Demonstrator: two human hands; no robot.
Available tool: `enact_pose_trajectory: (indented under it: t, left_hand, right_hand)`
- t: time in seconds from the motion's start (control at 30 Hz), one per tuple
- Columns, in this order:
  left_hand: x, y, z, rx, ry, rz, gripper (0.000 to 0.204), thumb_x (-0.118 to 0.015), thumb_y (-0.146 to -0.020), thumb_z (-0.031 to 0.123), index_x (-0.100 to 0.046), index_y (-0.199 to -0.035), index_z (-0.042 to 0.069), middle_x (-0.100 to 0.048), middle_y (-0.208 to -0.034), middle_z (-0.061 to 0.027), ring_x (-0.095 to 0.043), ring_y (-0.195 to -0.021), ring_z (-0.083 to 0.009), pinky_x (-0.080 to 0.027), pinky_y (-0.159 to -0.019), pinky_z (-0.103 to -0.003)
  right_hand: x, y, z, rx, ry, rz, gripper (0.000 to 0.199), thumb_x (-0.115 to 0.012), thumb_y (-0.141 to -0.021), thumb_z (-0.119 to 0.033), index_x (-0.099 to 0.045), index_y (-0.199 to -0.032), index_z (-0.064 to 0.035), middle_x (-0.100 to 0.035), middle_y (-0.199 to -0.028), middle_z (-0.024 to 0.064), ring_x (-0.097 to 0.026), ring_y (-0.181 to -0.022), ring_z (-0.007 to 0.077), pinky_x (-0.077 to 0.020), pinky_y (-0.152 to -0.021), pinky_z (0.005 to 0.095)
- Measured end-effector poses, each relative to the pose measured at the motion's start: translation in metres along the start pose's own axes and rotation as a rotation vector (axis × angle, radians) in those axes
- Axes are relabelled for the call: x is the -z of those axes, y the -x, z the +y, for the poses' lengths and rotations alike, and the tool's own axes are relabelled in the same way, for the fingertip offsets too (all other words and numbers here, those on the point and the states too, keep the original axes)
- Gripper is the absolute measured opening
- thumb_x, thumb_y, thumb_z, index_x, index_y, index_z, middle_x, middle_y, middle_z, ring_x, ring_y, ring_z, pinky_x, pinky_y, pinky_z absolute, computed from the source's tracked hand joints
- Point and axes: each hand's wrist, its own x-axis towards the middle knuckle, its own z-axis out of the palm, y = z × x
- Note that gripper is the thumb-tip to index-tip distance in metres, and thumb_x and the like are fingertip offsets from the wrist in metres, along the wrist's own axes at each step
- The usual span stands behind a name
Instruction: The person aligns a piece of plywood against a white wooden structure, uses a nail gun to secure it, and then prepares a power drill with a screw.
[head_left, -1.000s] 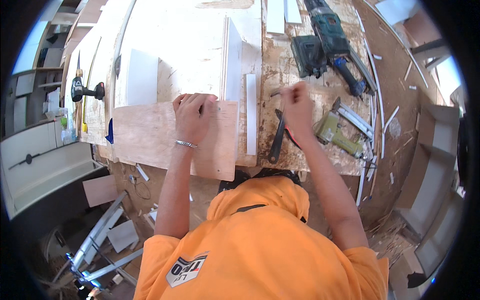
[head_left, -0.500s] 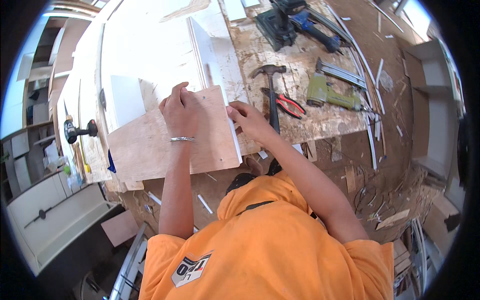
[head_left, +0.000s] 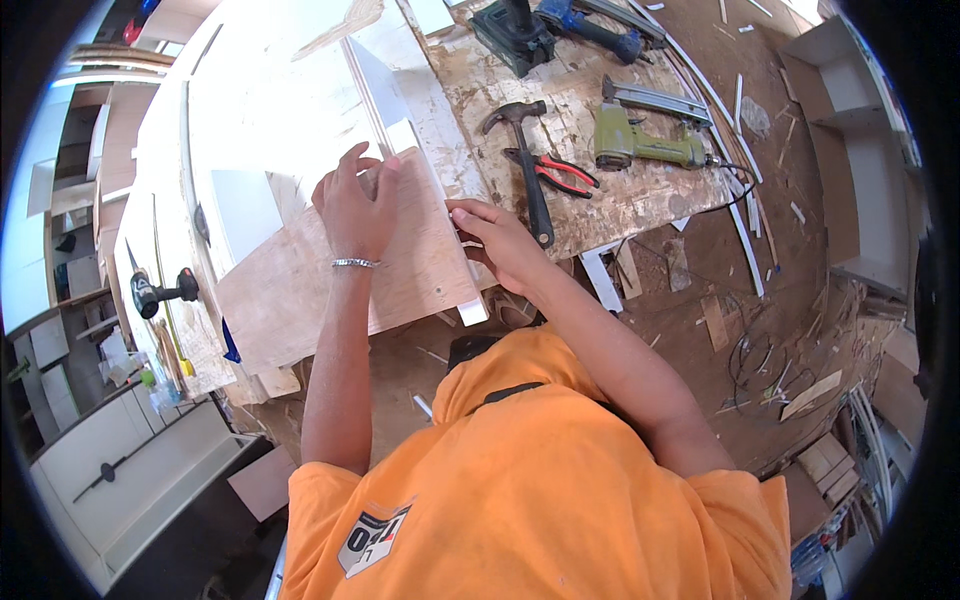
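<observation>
A plywood panel (head_left: 290, 290) lies at the bench's near edge, its right part along a long narrow white board (head_left: 440, 190). The white board's near end sticks out past the panel's corner. My left hand (head_left: 358, 210), with a bracelet at the wrist, rests on the panel near its far edge. Its thumb and bent fingers stand apart, with nothing visible between them. At the right edge, my right hand (head_left: 500, 240) pinches the white board, thumb on its side and other fingers partly hidden below. A claw hammer (head_left: 530, 170) and red-handled pliers (head_left: 560, 172) lie to its right.
A green nail gun (head_left: 645, 140) with a hose and a blue nail gun (head_left: 600, 35) lie on the workbench (head_left: 600, 220). Another white board (head_left: 365, 85) stands on edge beyond the panel. A cordless drill (head_left: 160, 290) is at left. Offcuts litter the floor.
The white board's near end now protrudes farther past the panel's corner. My left thumb and fingers have spread apart. The view has shifted slightly, moving the tools in the picture.
</observation>
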Motion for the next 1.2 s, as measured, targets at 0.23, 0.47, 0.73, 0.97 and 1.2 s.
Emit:
enact_pose_trajectory:
  t: [0.23,0.47,0.73,0.97,1.2]
  left_hand:
    - [0.005,0.002,0.015,-0.141,-0.075,-0.1,0.075,-0.07,-0.091,0.045,-0.046,-0.148,0.002,-0.065,-0.121,-0.0147,-0.058,-0.119,-0.0315,-0.027,-0.117,-0.05]
    - [-0.004,0.0,0.022,-0.49,-0.075,0.095,0.053,-0.071,-0.088,0.019,-0.059,-0.138,0.011,-0.06,-0.133,-0.0124,-0.049,-0.135,-0.0318,-0.031,-0.115,-0.05]
    - [0.014,-0.025,0.035,-0.85,-0.069,-0.443,0.014,-0.061,-0.079,0.008,-0.066,-0.093,0.009,-0.066,-0.104,-0.0048,-0.055,-0.128,-0.0279,-0.03,-0.114,-0.049]
    - [0.006,-0.027,0.027,-0.842,0.045,-0.376,0.003,-0.062,-0.081,0.01,-0.063,-0.084,0.009,-0.065,-0.094,-0.0056,-0.062,-0.101,-0.0237,-0.036,-0.104,-0.046]
    - [0.004,-0.026,0.028,-0.811,0.063,-0.325,0.003,-0.064,-0.081,0.009,-0.065,-0.084,0.009,-0.067,-0.091,-0.0037,-0.064,-0.098,-0.022,-0.038,-0.098,-0.043]
  right_hand:
    - [0.007,-0.001,-0.01,-0.011,0.157,-0.055,0.04,-0.061,-0.105,-0.029,-0.062,-0.138,-0.0069,-0.068,-0.117,0.0012,-0.061,-0.101,0.0108,-0.0509,-0.087,0.0304]
    - [0.006,0.003,-0.019,-0.008,0.103,-0.052,0.05,-0.069,-0.1,-0.028,-0.055,-0.147,-0.0211,-0.063,-0.1,-0.0034,-0.058,-0.096,0.009,-0.0489,-0.083,0.0315]
    - [-0.003,0.006,-0.008,0.177,0.351,0.066,0.038,-0.067,-0.098,-0.017,-0.062,-0.135,-0.0108,-0.065,-0.089,0.0023,-0.06,-0.083,0.0116,-0.052,-0.074,0.0308]
    - [-0.011,0.049,-0.006,0.319,0.745,0.052,0.063,-0.065,-0.099,-0.022,-0.042,-0.157,-0.0126,-0.069,-0.094,0.0074,-0.065,-0.084,0.0139,-0.0552,-0.079,0.0314]
    - [-0.015,0.096,-0.013,0.126,0.961,-0.052,0.08,-0.067,-0.095,-0.016,-0.026,-0.164,-0.0177,-0.067,-0.101,0.0173,-0.064,-0.086,0.0274,-0.0521,-0.086,0.0382]
